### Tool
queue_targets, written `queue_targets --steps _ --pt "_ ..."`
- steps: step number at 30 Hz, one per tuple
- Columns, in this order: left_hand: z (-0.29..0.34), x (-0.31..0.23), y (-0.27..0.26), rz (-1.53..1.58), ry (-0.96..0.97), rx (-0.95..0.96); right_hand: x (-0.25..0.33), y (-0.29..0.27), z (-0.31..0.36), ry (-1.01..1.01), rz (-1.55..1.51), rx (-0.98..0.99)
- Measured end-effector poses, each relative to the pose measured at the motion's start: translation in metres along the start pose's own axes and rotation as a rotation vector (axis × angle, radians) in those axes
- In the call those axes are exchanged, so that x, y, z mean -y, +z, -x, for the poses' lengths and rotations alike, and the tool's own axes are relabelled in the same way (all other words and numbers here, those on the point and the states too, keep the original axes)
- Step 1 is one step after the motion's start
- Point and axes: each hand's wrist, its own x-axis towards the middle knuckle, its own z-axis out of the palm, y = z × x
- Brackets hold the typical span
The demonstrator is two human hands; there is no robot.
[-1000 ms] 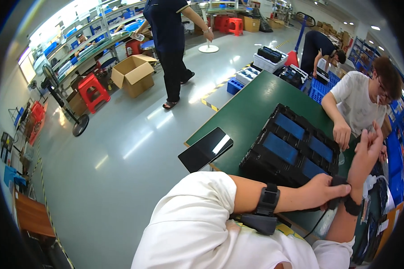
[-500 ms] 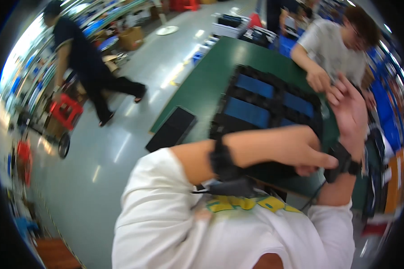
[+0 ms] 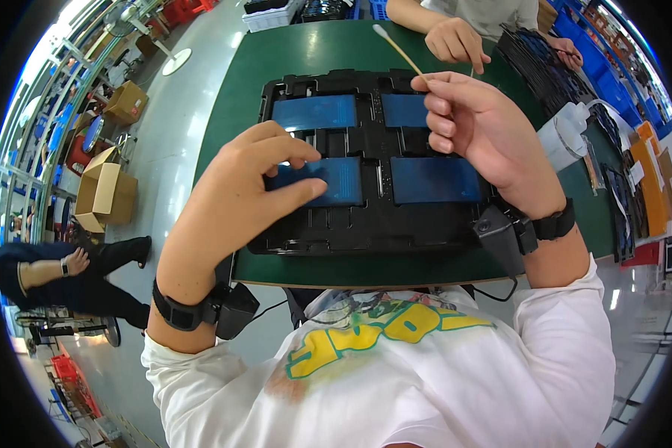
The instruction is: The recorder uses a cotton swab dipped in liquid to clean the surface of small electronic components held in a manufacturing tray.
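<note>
Between the thumb and fingertips of my right hand (image 3: 489, 138) is a cotton swab (image 3: 400, 52), its white tip pointing up and left. In front of me a black plastic tray (image 3: 372, 228) holds blue rectangular panels in separate compartments. My left hand (image 3: 257, 179) is over the near left panel (image 3: 342, 181), thumb and fingers apart with nothing held; whether a fingertip touches it I cannot tell. The near right panel (image 3: 435, 180) and far left panel (image 3: 315, 113) lie flat. My right fingers partly cover the far right panel (image 3: 404, 110).
The tray rests on a green table (image 3: 306, 52). A white squeeze bottle (image 3: 564, 136) stands right of my right hand. Across the table are a co-worker's hand (image 3: 456, 41) and stacked black trays (image 3: 534, 63). Cardboard boxes (image 3: 108, 190) and a walking person (image 3: 60, 276) are at left.
My left hand has left my right wrist and moved over the near left panel. The swab now shows clearly in my right hand. The whole view has turned.
</note>
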Motion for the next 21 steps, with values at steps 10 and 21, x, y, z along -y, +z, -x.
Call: queue_targets --steps 10,21 --pt "-0.024 -0.001 0.014 -0.148 0.13 0.126 -0.003 0.003 -0.001 0.025 0.006 0.0" --pt "-0.032 0.0 0.012 -0.109 0.079 0.157 -0.002 0.004 0.001 0.049 0.025 0.014"
